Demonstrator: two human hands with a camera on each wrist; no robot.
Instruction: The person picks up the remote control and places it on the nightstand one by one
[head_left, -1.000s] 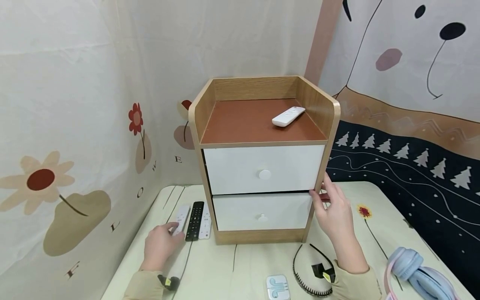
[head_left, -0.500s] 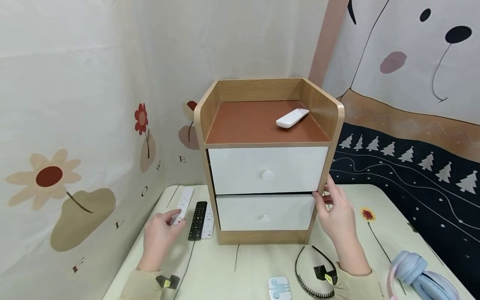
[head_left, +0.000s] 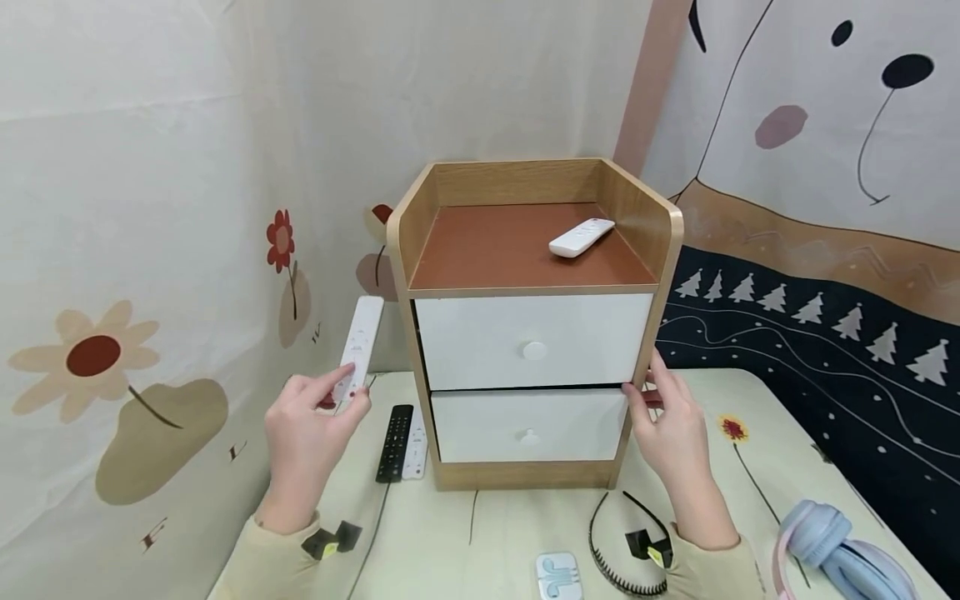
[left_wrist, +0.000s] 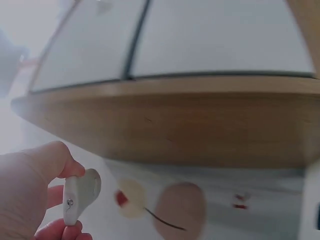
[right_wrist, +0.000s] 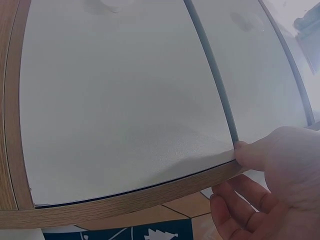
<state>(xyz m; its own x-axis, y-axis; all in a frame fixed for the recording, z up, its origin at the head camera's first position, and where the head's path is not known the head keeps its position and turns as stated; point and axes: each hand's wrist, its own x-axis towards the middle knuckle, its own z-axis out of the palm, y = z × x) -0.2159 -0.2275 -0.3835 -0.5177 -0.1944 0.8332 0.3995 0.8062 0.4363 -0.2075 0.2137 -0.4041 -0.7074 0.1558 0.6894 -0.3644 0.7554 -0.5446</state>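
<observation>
My left hand (head_left: 311,429) pinches a long white remote control (head_left: 363,333), raised above the table left of the cabinet. In the left wrist view one end of the remote (left_wrist: 82,195) shows between thumb and fingers, apart from the cabinet's wooden side. My right hand (head_left: 671,429) holds the right edge of the small wooden cabinet (head_left: 525,475): its thumb lies on the front beside the gap between the drawers, its fingers round the side. Both white drawers look closed. Another white remote (head_left: 581,237) lies on the cabinet's brown top.
Left of the cabinet, a black remote (head_left: 395,443) and a white remote (head_left: 416,448) lie side by side. In front are boxed earphones (head_left: 558,575) and a black toothed headband (head_left: 626,586). A light blue rolled bundle (head_left: 847,550) lies at the right. Printed cloth hangs behind.
My left hand has lifted the white remote off the table from beside the black one, and tilted it upright. My right hand has stayed on the cabinet's edge.
</observation>
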